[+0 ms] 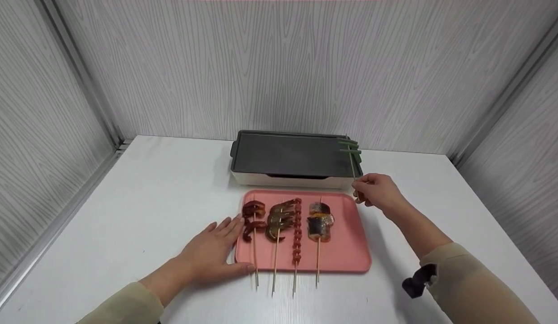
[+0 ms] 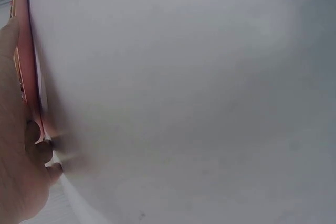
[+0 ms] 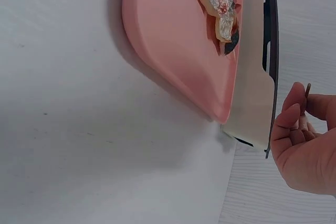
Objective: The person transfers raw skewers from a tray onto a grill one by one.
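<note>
Sleeves: pale beige cloth (image 1: 481, 283) on both forearms, a small black device (image 1: 413, 285) at the right cuff.
Left hand: the person's left hand (image 1: 216, 252) lies with fingers extended against the left edge of the tray, thumb out along its near-left corner, gripping no skewer.
Tray: a pink, round-cornered rectangular tray (image 1: 346, 252) on a white tabletop (image 1: 180, 180).
Loaded skewers: on the tray, left to right, a glossy dark-red skewer (image 1: 248, 209), a grey-green shrimp skewer (image 1: 273, 220), a narrow skewer of small red pieces (image 1: 297, 234) and a silver-and-dark-skinned fish skewer (image 1: 313, 226); their sticks overhang the near edge.
Right hand: the right hand (image 1: 377, 192), beside the tray's far-right corner, pinches a stick between thumb and fingers.
Green skewer: that thin wooden stick with green stalk-like pieces (image 1: 349, 151) reaches over the griddle's right end; contact cannot be told.
Griddle: a black rectangular plate on a white base (image 1: 283, 155), just beyond the tray.
Back wall: grey-white wood-grain panel (image 1: 180, 67).
</note>
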{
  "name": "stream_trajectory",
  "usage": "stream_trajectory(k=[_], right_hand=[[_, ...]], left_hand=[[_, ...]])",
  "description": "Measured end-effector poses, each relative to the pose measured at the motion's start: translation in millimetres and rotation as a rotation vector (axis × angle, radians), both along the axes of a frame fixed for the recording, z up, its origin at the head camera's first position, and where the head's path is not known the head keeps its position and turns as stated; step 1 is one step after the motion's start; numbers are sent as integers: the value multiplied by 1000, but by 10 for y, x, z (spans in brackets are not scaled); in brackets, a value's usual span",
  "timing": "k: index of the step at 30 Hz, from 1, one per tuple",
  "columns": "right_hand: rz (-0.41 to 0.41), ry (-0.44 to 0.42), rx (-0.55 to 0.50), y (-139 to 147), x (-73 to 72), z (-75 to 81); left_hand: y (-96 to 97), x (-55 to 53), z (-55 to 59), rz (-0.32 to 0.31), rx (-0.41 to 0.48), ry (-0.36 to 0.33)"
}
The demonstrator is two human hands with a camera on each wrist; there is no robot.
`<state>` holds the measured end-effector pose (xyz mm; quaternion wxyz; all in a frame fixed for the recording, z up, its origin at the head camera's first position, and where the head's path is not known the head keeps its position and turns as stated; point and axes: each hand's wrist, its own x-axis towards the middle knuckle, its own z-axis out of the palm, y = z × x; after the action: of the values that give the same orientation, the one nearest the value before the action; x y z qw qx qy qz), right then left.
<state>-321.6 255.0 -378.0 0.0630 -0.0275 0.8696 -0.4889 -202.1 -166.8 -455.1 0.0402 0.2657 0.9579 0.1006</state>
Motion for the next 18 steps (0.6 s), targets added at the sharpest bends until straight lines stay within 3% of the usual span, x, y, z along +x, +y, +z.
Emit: stream_trajectory(k=[18], right_hand=[[-9, -10, -3, -77, -172, -50]], left_hand=[[-11, 1, -16, 2, 8, 4]])
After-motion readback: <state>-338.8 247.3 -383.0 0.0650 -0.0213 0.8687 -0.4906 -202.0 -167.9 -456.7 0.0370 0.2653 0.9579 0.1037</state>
